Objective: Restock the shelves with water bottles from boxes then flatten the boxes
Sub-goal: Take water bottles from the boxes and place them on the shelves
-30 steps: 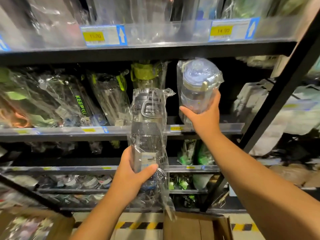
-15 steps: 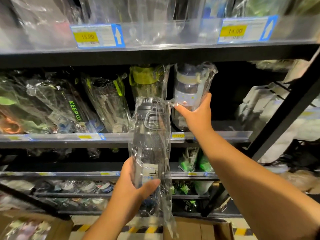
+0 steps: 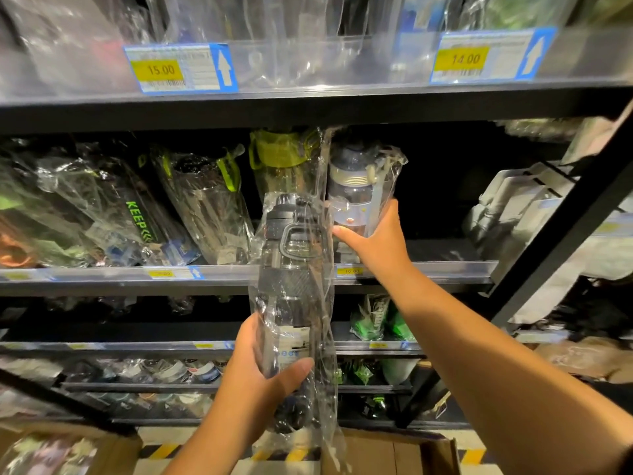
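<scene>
A black metal shelving unit [image 3: 308, 108] fills the view, its levels crowded with water bottles sealed in clear plastic bags. A black diagonal brace [image 3: 565, 234] crosses the right side, with white packaged goods [image 3: 513, 214] behind it. At the bottom edge, an open cardboard box [image 3: 387, 454] sits on the floor below the hands, and a second box [image 3: 113, 450] sits at lower left, beside a yellow-and-black hazard stripe [image 3: 164, 450].

On the middle shelf [image 3: 445, 269], dark bottles with green trim [image 3: 202, 197] lean to the left, and a green-lidded bottle [image 3: 277, 156] stands next to them. The shelf to the right of the hands is bare and dark.

The right hand [image 3: 380, 241] reaches onto this shelf, its fingers curled round the lower part of a pale bagged bottle [image 3: 356, 186], which stands upright just right of the green-lidded one, with its top near the shelf above. The left hand [image 3: 260, 382] grips the base of a dark grey bagged bottle [image 3: 291, 269], fingers and thumb wrapped round it, holding it upright in front of the shelves, where it hides part of the green-lidded bottle.

Price tags on the top rail read 15.00 [image 3: 181, 68] and 14.00 [image 3: 489, 56].
</scene>
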